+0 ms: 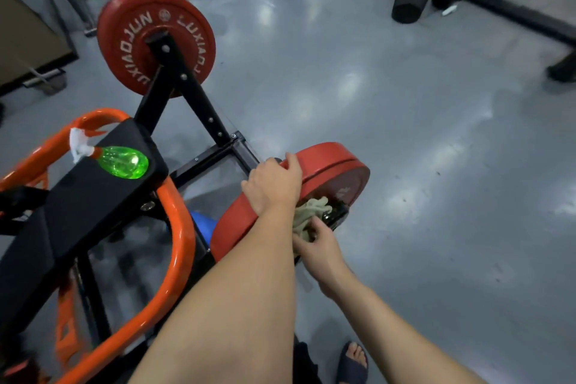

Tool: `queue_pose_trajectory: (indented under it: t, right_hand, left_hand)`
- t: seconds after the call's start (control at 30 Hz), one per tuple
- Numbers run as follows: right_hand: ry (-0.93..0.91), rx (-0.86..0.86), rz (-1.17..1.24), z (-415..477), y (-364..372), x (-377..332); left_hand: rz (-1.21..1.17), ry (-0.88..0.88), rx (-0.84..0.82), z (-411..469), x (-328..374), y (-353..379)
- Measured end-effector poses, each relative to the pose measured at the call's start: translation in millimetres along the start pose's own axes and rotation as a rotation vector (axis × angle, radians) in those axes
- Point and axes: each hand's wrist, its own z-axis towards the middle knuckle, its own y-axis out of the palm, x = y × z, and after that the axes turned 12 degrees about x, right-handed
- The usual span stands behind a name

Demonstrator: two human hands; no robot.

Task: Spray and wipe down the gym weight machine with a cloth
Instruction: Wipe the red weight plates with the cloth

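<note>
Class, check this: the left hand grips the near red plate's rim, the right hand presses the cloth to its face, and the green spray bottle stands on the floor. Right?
No. The head view shows the green spray bottle lying on the machine's black pad, not the floor. The left hand, right hand, cloth and near red plate are as stated.

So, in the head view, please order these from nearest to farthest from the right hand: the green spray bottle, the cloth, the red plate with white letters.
1. cloth, pinched by the right hand at the near red plate.
2. green spray bottle, to the left, lying on the black pad.
3. red plate with white letters, farthest, at the upper left.
</note>
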Motion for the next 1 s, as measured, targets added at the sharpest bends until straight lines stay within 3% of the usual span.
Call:
queue_pose_trajectory:
  t: [0.07,0.27,0.33,0.47,0.63,0.7,0.83,1.0]
  right_hand:
    - [-0.014,0.043,0.016,-1,5,-1]
    - [0.056,0.538,0.192,56,-31,-12]
    - [0.126,0.614,0.318,72,-44,-22]
    - [0.163,0.55,0.317,65,-33,-30]
    - [0.133,0.255,0.264,27,-9,-7]
    - [0.109,0.374,0.288,35,-11,-8]
    - [0.163,0.677,0.623,70,-33,-28]
    - [0.208,0.557,0.493,67,-26,-24]
  left_hand:
    - [-0.009,0.012,0.006,1,2,1]
    - [-0.065,-0.012,-0.004,2,-6,1]
    - [-0.088,-0.035,-0.007,2,-9,0]
    - [-0.136,-0.069,-0.005,1,-12,-4]
    - [-0.147,-0.085,-0.001,0,-8,-7]
    - [-0.151,-0.096,-0.001,0,-7,-7]
    - [-0.166,-0.111,-0.003,-1,-7,-9]
    - [-0.176,-0.109,0.002,-2,-5,-11]
